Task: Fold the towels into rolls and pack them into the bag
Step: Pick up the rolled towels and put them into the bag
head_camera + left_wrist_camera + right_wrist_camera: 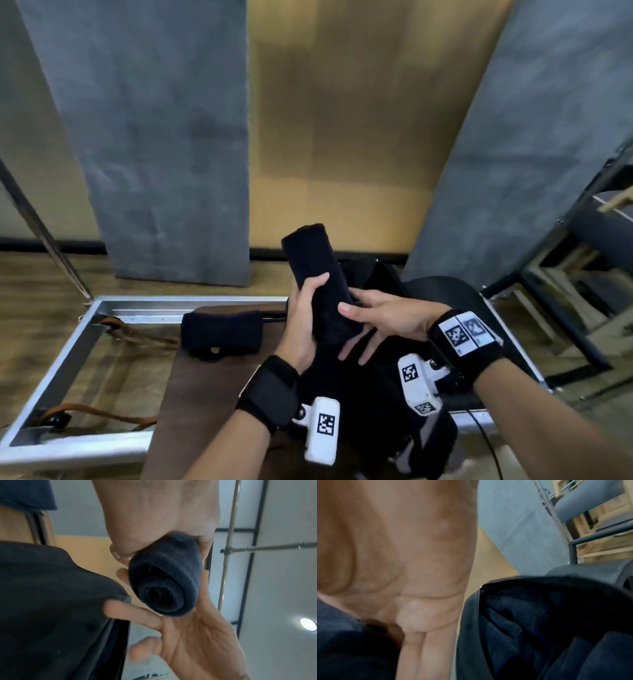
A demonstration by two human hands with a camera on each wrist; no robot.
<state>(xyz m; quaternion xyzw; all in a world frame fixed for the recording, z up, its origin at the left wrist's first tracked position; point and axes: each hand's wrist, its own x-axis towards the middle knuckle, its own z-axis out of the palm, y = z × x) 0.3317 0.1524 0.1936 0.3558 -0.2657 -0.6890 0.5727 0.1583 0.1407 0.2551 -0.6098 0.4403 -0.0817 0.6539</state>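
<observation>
My left hand (306,308) grips a navy towel roll (317,270) around its lower half and holds it tilted in the air above the black bag (373,397). The left wrist view shows the roll's spiral end (164,588) under my left hand (154,515). With straight fingers, my right hand (375,317) touches the roll's lower right side; its spread fingers (130,609) show beside the roll's end. The open bag (539,622) has dark fabric inside, next to my right hand (406,568). A second rolled towel (221,330) lies on the brown tabletop (205,394).
A metal frame (61,370) with brown leather straps (102,411) borders the tabletop on the left. A black chair (445,291) stands behind the bag and dark furniture frames (565,291) fill the right. Grey panels (164,137) lean on the far wall.
</observation>
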